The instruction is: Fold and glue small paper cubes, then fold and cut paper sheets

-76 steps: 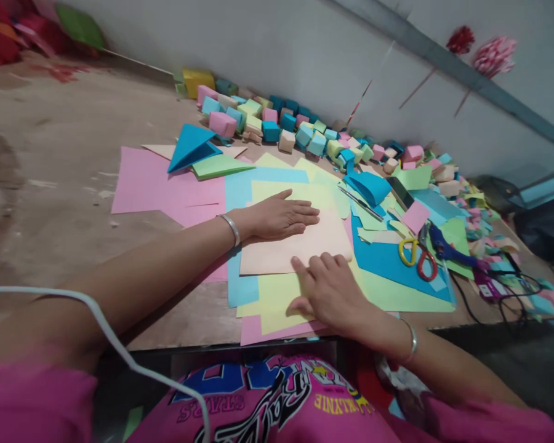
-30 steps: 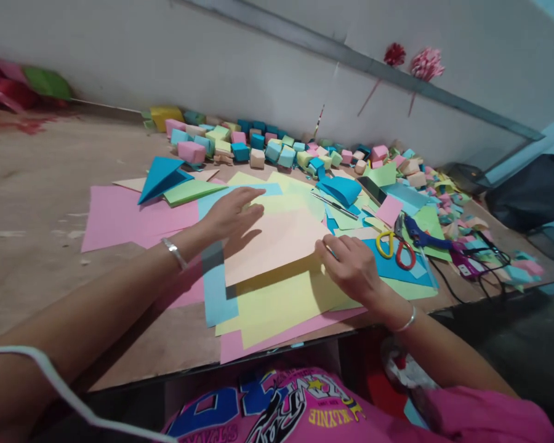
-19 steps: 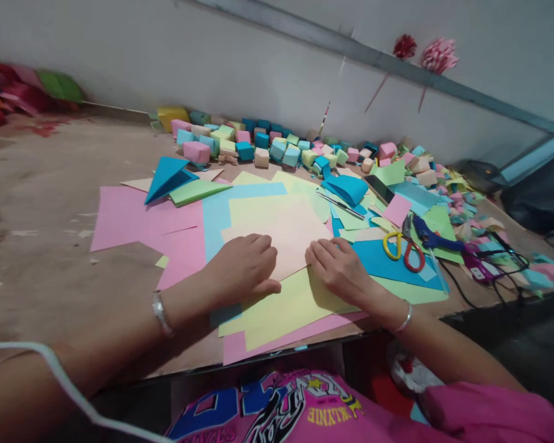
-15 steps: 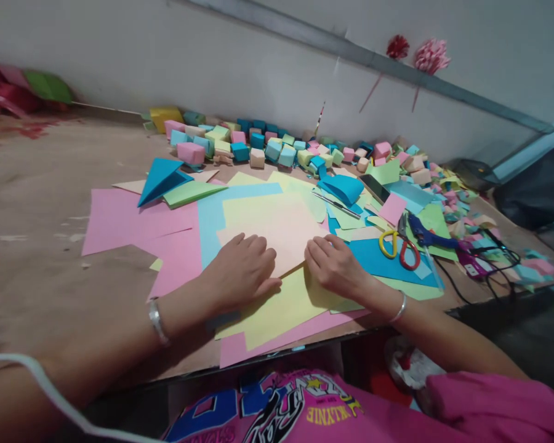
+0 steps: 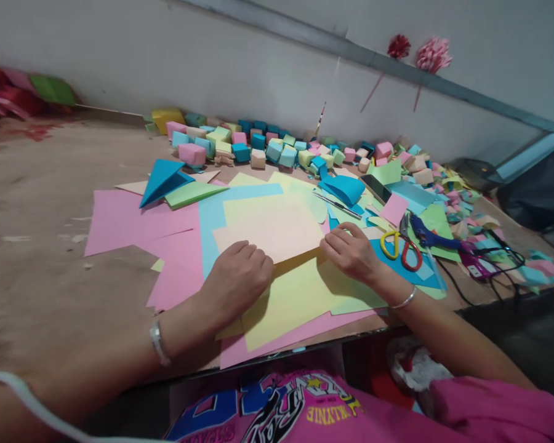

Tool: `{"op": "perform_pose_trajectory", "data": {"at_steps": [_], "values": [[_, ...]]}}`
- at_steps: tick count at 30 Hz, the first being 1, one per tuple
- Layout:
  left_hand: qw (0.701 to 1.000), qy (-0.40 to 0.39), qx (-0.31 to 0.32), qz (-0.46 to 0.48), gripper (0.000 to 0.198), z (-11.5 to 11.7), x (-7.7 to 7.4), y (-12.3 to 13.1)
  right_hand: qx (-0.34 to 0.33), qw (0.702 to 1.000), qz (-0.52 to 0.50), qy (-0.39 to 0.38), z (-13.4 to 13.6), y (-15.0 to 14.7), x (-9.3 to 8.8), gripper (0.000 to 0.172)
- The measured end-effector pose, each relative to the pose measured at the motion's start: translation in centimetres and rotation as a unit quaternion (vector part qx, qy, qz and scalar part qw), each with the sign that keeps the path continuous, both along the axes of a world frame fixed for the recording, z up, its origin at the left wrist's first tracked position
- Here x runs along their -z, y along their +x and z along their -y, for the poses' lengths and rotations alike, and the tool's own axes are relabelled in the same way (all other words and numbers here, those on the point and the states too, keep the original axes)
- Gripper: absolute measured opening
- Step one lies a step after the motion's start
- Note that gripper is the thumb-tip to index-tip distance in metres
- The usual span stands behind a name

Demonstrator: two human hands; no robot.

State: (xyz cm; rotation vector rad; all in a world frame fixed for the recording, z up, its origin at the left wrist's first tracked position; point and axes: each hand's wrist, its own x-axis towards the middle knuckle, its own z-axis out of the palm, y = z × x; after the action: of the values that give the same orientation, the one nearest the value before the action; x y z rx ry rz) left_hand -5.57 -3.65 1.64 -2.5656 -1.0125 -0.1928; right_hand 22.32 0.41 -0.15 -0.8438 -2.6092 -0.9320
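Observation:
A pale peach sheet of paper (image 5: 272, 234) lies above other coloured sheets, its near edge lifted a little and throwing a shadow. At its left near corner my left hand (image 5: 240, 277) is closed, with the fingers curled over the paper. My right hand (image 5: 351, 252) pinches the right near corner between thumb and fingers. Beneath are a yellow sheet (image 5: 295, 301), a light blue sheet (image 5: 207, 246) and a pink sheet (image 5: 180, 271). Folded blue paper (image 5: 164, 181) and folded green paper (image 5: 194, 194) rest behind my left hand.
Scissors with yellow and red handles (image 5: 412, 255) and a blue glue gun (image 5: 431, 237) with a cord lie at the right. A silver pen (image 5: 337, 204) and a phone (image 5: 376, 189) are behind my right hand. Several paper cubes (image 5: 257, 159) line the wall.
My right hand has moved to the right and slightly outward along the peach sheet. My left hand has curled more tightly, and the sheet's near edge sits higher.

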Motion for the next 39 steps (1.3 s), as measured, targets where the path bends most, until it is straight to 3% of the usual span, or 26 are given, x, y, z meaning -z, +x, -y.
{"op": "perform_pose_trajectory", "data": {"at_steps": [4, 9, 14, 16, 18, 23, 26, 31, 34, 39], "values": [[0.998, 0.05, 0.018, 0.029, 0.029, 0.6, 0.1, 0.1, 0.05, 0.999, -0.021, 0.004, 0.0, -0.8, -0.9, 0.025], [0.995, -0.005, 0.001, 0.103, 0.025, 0.0, 0.6, -0.1, -0.07, 0.986, -0.082, -0.13, 1.0, -5.6, -0.8, 0.02], [0.937, -0.136, -0.095, 0.306, 0.032, -2.4, 0.3, -3.1, -0.176, 0.919, -0.295, -0.196, -0.9, -6.6, 0.1, 0.022], [0.928, -0.136, -0.113, 0.328, 0.033, -3.0, 0.3, -5.0, -0.205, 0.882, -0.352, -0.237, -2.0, -6.0, 0.6, 0.025], [0.938, -0.14, -0.094, 0.303, 0.029, -2.8, 0.6, -6.6, -0.213, 0.858, -0.366, -0.29, -2.8, -5.5, 1.2, 0.027], [0.958, -0.179, -0.057, 0.214, 0.026, -1.3, 2.1, -7.7, -0.187, 0.842, -0.328, -0.387, -2.9, -5.2, 1.7, 0.02], [0.96, -0.173, -0.053, 0.212, 0.026, -1.4, 2.7, -7.5, -0.15, 0.841, -0.316, -0.414, -2.8, -5.2, 1.4, 0.016], [0.954, -0.148, -0.051, 0.257, 0.027, -1.9, 3.4, -7.3, -0.046, 0.864, -0.304, -0.399, -3.0, -5.2, 0.7, 0.012], [0.959, -0.116, -0.053, 0.253, 0.03, -1.8, 3.7, -7.1, 0.02, 0.876, -0.262, -0.403, -3.4, -5.7, -0.1, 0.022], [0.95, -0.131, -0.086, 0.272, 0.026, -1.4, 4.3, -7.1, 0.066, 0.886, -0.254, -0.382, -4.3, -7.2, -0.1, 0.029]]}}
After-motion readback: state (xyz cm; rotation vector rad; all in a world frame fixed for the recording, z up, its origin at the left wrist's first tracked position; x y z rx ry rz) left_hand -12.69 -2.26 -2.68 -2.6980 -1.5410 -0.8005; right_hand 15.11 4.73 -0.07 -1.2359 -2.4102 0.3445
